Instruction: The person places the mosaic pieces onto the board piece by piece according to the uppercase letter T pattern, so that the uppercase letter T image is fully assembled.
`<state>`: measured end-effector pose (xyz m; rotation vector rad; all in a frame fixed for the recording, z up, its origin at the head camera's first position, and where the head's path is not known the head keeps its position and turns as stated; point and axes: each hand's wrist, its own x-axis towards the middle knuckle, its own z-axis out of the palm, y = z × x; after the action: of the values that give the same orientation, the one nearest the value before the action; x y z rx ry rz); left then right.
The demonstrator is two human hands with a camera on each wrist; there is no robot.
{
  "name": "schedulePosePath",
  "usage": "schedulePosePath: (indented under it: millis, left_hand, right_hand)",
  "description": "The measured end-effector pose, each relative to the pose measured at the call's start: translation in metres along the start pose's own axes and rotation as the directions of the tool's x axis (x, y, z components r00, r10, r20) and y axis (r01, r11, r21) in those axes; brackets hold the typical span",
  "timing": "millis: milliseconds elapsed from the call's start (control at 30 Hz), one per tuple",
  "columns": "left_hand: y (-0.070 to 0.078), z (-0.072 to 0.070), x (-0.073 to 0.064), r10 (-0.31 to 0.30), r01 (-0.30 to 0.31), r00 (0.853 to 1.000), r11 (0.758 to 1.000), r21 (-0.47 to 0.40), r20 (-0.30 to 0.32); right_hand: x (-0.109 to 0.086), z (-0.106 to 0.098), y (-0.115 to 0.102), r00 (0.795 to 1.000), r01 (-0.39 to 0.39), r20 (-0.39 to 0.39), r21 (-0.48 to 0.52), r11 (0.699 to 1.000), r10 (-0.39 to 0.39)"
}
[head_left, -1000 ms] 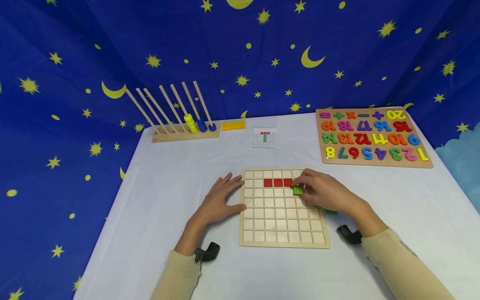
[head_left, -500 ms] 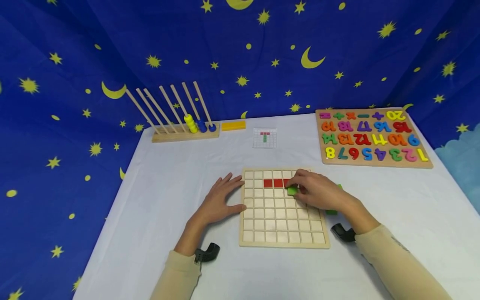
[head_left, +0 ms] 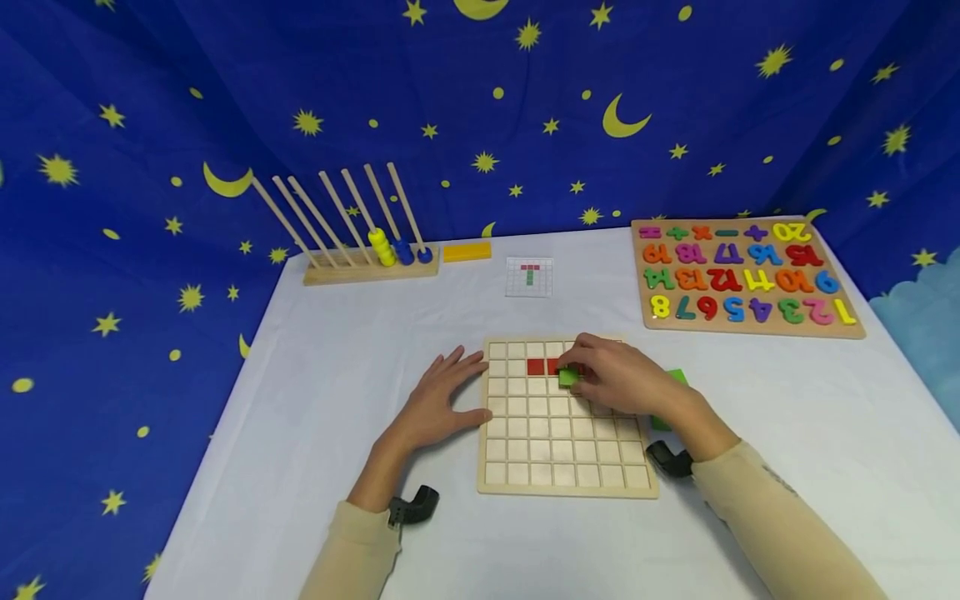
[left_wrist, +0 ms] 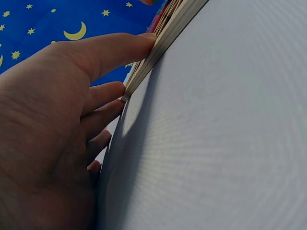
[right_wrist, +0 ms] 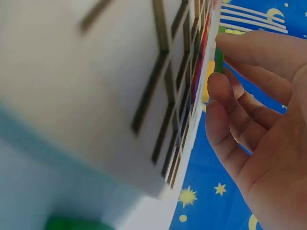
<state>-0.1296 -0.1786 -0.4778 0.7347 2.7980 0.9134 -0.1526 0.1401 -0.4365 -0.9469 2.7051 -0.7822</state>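
Note:
A wooden grid board (head_left: 567, 492) lies flat in the head view, with red square tiles (head_left: 536, 367) set in its second row from the top. My right hand (head_left: 618, 379) pinches a green square tile (head_left: 568, 379) between thumb and fingers, just below the red row, and covers part of that row. In the right wrist view the green tile (right_wrist: 219, 55) shows between the thumb and fingertips. My left hand (head_left: 435, 404) rests at the board's left edge, thumb and fingers spread and fairly straight. In the left wrist view its fingertips (left_wrist: 149, 43) touch the board's side.
More green tiles (head_left: 677, 377) lie right of the board, partly behind the right wrist. A small card (head_left: 529, 277) with a red and green T pattern lies beyond the board. Further back are a peg abacus (head_left: 371, 273), a yellow block (head_left: 467, 252) and a number puzzle board (head_left: 750, 275).
My right hand has moved left across the board with the green tile, from right of the red row to beneath it. The left hand has stayed in place.

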Motion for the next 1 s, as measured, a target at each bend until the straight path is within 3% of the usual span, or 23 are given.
schedulePosePath:
  millis: [400, 1000]
  left_hand:
    - [0.001, -0.002, -0.001, -0.01, 0.01, 1.0, 1.0, 0.009, 0.007]
    - [0.002, -0.002, 0.0, -0.014, 0.014, 1.0, 1.0, 0.001, 0.017]
  right_hand:
    - [0.012, 0.005, -0.01, 0.999, -0.004, 0.052, -0.029, 1.0, 0.005]
    - [0.011, 0.005, -0.009, 0.997, -0.03, 0.065, -0.023, 0.999, 0.032]
